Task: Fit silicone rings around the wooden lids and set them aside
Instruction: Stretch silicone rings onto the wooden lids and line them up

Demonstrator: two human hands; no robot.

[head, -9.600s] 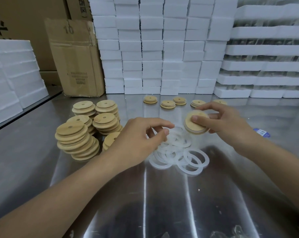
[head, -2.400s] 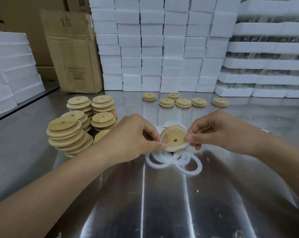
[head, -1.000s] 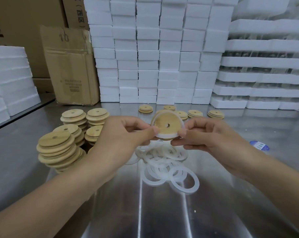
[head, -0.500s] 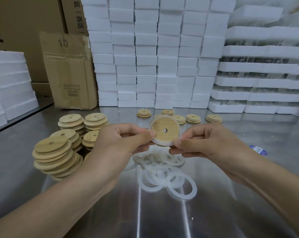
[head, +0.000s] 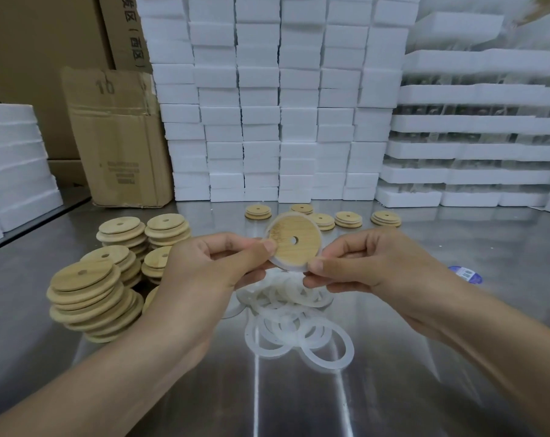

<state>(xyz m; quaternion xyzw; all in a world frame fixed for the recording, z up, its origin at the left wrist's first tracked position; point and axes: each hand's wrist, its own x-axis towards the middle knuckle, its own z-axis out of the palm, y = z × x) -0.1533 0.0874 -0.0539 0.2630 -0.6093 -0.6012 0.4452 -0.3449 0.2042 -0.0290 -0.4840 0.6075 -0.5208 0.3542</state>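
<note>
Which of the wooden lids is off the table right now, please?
The lid pinched between the left hand and right hand, a white ring round its rim; the other lids all rest on the table.

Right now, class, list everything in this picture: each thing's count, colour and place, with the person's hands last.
Round wooden lid with a centre hole: one, tan, held between both hands, translucent white silicone ring around its edge.
Stacks of bare wooden lids: several, tan, on the table's left.
Low piles of wooden lids: five, tan, a row at the back.
Loose silicone rings: a heap, translucent white, under the hands.
Foam blocks: many, white, stacked behind.
Cardboard boxes: at least two, brown, back left.
Oval label: one, blue and white, on the table's right.
Shiny metal table: one, silver, beneath everything.
Left hand: pinches the lid's left edge.
Right hand: pinches its lower right edge.
</note>
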